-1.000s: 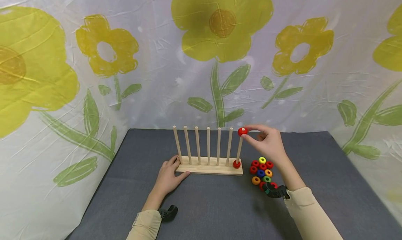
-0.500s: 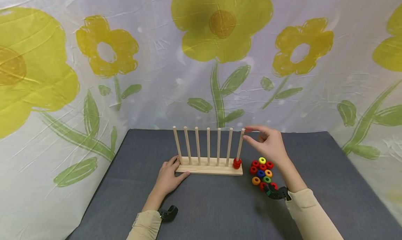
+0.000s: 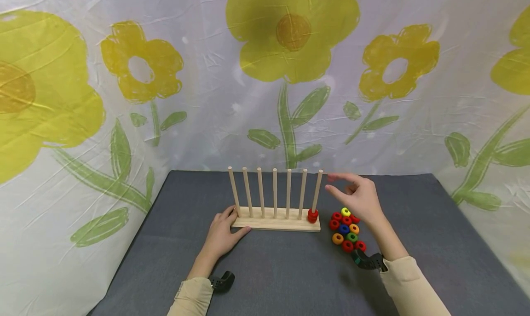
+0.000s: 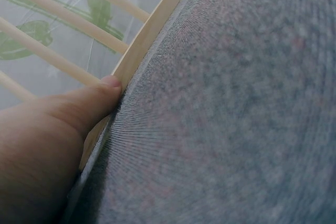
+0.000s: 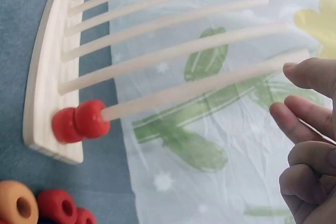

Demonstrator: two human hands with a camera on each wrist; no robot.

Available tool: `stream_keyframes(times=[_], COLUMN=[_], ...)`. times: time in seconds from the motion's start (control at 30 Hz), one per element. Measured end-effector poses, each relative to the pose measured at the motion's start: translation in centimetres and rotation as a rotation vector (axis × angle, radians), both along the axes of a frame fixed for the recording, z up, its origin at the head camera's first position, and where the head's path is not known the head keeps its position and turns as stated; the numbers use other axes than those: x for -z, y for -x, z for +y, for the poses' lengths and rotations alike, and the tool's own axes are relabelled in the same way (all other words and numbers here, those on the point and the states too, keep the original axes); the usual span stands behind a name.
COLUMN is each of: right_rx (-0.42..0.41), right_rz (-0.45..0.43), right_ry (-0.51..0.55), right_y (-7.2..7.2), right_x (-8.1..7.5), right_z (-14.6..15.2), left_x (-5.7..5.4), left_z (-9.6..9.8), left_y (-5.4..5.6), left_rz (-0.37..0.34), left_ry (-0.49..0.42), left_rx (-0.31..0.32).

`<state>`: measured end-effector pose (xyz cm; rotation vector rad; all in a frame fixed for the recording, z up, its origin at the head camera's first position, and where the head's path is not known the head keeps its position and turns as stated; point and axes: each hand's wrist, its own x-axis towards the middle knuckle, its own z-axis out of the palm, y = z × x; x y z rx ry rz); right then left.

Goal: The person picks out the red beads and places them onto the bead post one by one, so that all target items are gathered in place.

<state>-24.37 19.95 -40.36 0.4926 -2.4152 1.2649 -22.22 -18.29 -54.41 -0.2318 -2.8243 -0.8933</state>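
A wooden peg rack [image 3: 265, 225] with a row of upright pegs stands on the table. My left hand [image 3: 222, 235] grips its left end, the thumb [image 4: 107, 85] along the front edge and the fingers behind. Two red beads [image 5: 92, 119] sit stacked at the foot of the rightmost peg [image 3: 318, 189]. Just right of that peg's top, my right hand [image 3: 358, 196] is raised with thumb and index finger apart and nothing between them. The other fingers [image 5: 302, 184] are bent toward the palm.
Loose beads lie in a cluster right of the rack, below my right hand: several red beads [image 3: 347, 246], a yellow bead [image 3: 345, 212], a blue bead [image 3: 343, 229], a green bead [image 3: 352, 237] and orange beads [image 3: 337, 238]. A flowered cloth [image 3: 207, 123] hangs behind the dark table [image 3: 281, 270].
The second red bead has left my right fingers and dropped down the rightmost peg onto the first. My right hand has drawn back slightly right and down. The left hand has stayed put.
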Motion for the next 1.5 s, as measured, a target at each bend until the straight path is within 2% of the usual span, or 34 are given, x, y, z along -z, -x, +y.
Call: stream_keyframes(times=[0.3,0.8,1.0,1.5], right_rx=[0.045,0.115,0.138,0.173], right_rz=[-0.056,-0.119,-0.124,-0.187], right_ry=[0.012,-0.027,-0.047,0.005], right_y=[-0.6,-1.8,-2.1,-2.2], right_x=[1.6,4.5,5.3,6.6], right_z=[1.6,4.6,5.4,6.9], left_x=[-0.2,-0.1,-0.2,0.1], left_z=[0.0,0.0,0.1,-0.1], left_y=[0.0,-0.1,-0.1,0.0], left_rz=[-0.003,-0.005,-0.005,0.005], left_ry=[0.001,0.001,-0.004,0.011], left_rx=[0.004,0.002,0.002,0.009])
